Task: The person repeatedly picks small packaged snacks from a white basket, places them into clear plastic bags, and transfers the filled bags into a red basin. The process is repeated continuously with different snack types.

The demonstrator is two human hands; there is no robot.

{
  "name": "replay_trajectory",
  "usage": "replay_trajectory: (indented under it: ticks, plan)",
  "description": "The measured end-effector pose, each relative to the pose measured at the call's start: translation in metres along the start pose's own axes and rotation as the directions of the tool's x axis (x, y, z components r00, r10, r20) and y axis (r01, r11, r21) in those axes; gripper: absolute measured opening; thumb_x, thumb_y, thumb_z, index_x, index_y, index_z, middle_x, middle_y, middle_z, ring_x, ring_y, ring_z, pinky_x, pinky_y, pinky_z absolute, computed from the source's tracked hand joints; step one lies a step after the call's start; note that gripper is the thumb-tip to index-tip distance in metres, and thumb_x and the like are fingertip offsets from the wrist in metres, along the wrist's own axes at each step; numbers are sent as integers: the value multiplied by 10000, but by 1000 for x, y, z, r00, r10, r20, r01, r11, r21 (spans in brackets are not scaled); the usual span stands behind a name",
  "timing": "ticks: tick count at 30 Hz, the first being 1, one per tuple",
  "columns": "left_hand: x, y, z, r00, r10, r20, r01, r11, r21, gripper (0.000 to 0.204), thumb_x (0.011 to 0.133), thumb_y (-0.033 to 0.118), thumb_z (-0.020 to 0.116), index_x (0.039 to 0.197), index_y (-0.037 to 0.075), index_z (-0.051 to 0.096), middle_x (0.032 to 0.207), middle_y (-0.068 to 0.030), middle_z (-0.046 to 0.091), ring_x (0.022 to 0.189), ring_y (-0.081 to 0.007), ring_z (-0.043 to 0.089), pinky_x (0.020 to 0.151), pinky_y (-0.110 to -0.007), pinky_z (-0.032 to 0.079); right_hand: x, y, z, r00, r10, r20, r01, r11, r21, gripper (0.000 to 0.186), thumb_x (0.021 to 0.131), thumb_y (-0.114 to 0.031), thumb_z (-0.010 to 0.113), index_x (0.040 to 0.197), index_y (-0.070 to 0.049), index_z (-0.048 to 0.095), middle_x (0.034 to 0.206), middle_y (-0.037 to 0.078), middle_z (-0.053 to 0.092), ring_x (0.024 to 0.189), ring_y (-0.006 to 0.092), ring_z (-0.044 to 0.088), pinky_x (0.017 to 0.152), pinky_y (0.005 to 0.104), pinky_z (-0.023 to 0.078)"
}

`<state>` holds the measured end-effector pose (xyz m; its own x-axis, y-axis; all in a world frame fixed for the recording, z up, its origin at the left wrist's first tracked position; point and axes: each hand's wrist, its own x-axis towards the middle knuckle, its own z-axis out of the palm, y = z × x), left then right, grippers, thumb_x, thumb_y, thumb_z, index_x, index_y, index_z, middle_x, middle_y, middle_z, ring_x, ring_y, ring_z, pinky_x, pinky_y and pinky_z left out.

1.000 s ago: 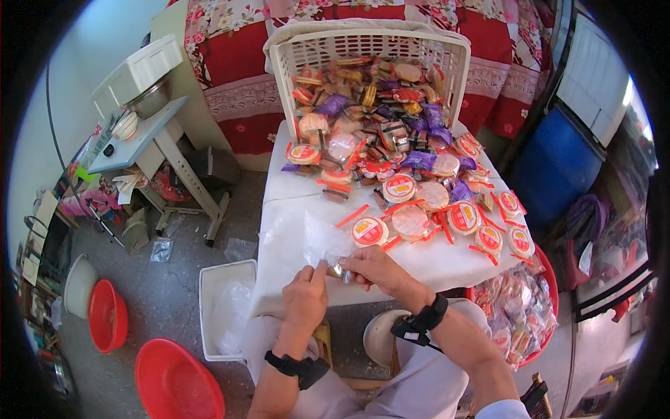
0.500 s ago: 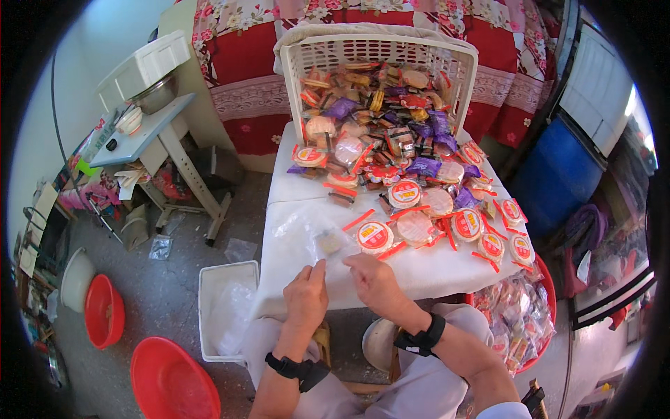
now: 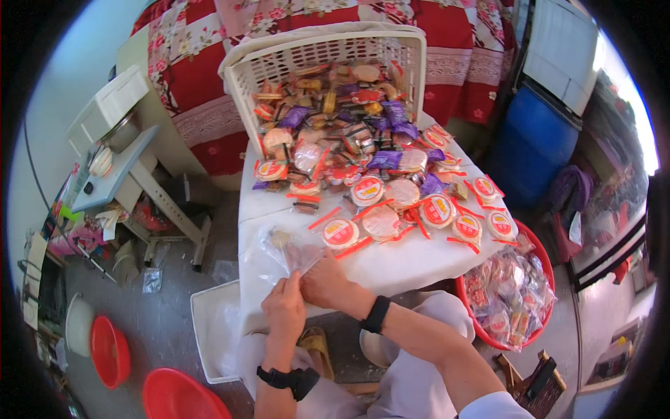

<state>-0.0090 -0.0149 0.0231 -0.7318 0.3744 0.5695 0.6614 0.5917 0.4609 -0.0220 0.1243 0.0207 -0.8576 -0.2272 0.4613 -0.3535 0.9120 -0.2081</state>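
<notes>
My left hand [image 3: 285,306] pinches the edge of a clear plastic bag [image 3: 259,260] at the near edge of the white-covered table [image 3: 391,267]. A small yellowish packet [image 3: 280,239] shows inside the bag's far end. Against the bag's mouth sits my right hand [image 3: 326,281], with clear film over part of it; its fingertips are hidden, and whether they are inside the bag I cannot tell. Just beyond that hand lies a round wafer packet [image 3: 340,233] with red edges. More round packets [image 3: 437,211] and purple-wrapped sweets [image 3: 385,160] spread behind it.
A white plastic basket [image 3: 324,38] lies tipped on its side at the table's back, snacks spilling out. On the floor right stands a red tub [image 3: 551,269] of filled bags. A white bin [image 3: 209,328] and red basins [image 3: 183,394] are at left; a blue barrel [image 3: 534,136] is far right.
The view has shifted, so the table sits further left. My right hand has moved from above the bag to its mouth, against the left hand. The bag has been lifted and bunched.
</notes>
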Motion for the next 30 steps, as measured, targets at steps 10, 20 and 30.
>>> replay_trajectory:
  ticks: [10,20,30]
  plan:
    - [-8,-7,5,991,-131,15,126,974,187,363,810,44,661,1167,45,596,857,-159,648,716,-371,642,616,-470,497,-36,89,-87,911,107,-397,-77,993,92,79,755,-105,581,818,-73,615,807,108,621,779,332,621,676,437,512]
    - [-11,-10,9,989,-114,95,99,982,158,271,781,-2,616,1038,81,630,813,-149,602,701,-366,615,614,-477,478,-107,258,-166,480,810,-336,-871,485,-75,321,768,-110,644,1084,-98,704,1061,177,690,986,360,654,893,451,510]
    - [-9,-7,9,988,-126,87,112,983,148,231,800,34,611,1024,86,637,817,-148,600,705,-375,611,616,-474,478,-108,273,-146,461,762,-456,-877,469,-103,200,820,-139,605,966,-30,689,948,190,694,917,388,656,809,474,523]
